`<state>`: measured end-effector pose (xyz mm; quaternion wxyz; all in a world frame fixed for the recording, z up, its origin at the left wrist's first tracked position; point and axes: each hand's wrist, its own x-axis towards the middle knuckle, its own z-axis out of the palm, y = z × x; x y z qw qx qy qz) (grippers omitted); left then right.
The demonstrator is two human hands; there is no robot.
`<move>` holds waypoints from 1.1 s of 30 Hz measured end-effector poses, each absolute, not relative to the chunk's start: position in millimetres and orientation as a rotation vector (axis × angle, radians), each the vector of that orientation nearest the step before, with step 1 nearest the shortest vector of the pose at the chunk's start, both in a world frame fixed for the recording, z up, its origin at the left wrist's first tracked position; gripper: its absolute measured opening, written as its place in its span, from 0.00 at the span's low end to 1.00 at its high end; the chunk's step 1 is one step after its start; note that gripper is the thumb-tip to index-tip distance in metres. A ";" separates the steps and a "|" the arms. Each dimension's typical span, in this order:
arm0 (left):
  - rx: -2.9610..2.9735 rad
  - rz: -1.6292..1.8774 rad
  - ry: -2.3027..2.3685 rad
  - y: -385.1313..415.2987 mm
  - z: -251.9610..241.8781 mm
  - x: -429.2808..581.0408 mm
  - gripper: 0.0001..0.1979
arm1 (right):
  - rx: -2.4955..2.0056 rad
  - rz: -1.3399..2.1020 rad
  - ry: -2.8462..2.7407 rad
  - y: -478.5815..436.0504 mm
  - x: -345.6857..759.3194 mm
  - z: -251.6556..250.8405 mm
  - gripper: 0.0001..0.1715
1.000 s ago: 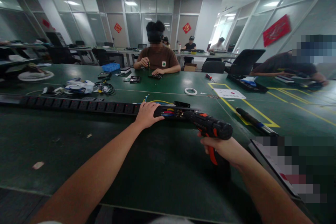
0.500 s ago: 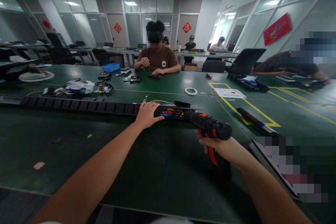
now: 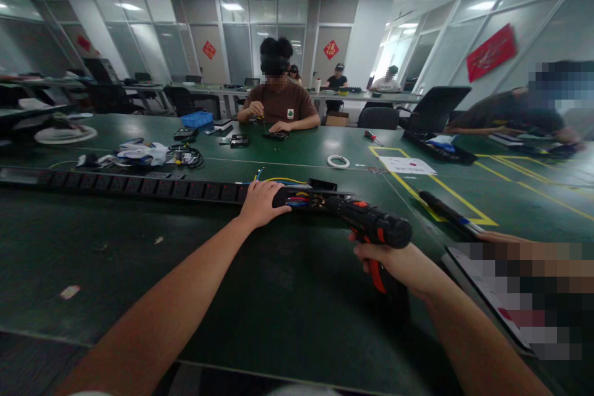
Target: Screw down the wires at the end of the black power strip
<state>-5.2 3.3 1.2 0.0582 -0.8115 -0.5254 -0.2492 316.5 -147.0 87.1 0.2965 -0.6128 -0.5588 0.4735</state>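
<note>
A long black power strip (image 3: pixel 160 189) with a row of sockets lies across the table. Near its right end my left hand (image 3: pixel 260 205) grips it, thumb on the near side and fingers over the top. Just right of that hand, coloured wires (image 3: pixel 299 199) show in an opened section. My right hand (image 3: pixel 387 261) is wrapped around the handle of a black and orange cordless drill (image 3: pixel 375 223), held nearly level. Its front end points left at the strip's open end; whether the tip touches a screw is too small to tell.
Behind the strip lie a white ring (image 3: pixel 338 162), bagged cables (image 3: pixel 142 153) and a blue basket (image 3: pixel 197 119). To the right are a long dark tool (image 3: pixel 452 215), a paper sheet (image 3: pixel 407 165) and another person's hand (image 3: pixel 503 237). A co-worker (image 3: pixel 279 105) sits opposite.
Another person's hand and forearm have come in from the right, reaching to the end of the long dark tool. My hands, the drill and the power strip stay almost in place.
</note>
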 end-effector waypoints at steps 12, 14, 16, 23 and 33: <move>-2.468 -0.760 -1.595 3.0 1.7 -4.8 0.34 | -1.609 1.236 -1.514 -145.8 316.6 85.6 0.17; -2.471 -0.762 -1.598 2.8 1.8 -5.0 0.34 | -1.612 1.230 -1.519 -144.7 317.4 83.9 0.17; -2.470 -0.766 -1.597 2.9 1.4 -5.2 0.34 | -1.613 1.229 -1.525 -143.6 318.2 81.9 0.16; -2.472 -0.775 -1.587 4.0 -0.4 -5.2 0.33 | -1.610 1.224 -1.530 -141.2 320.8 76.8 0.16; -2.467 -0.772 -1.585 3.7 -0.4 -5.0 0.33 | -1.619 1.208 -1.534 -142.8 319.1 79.5 0.18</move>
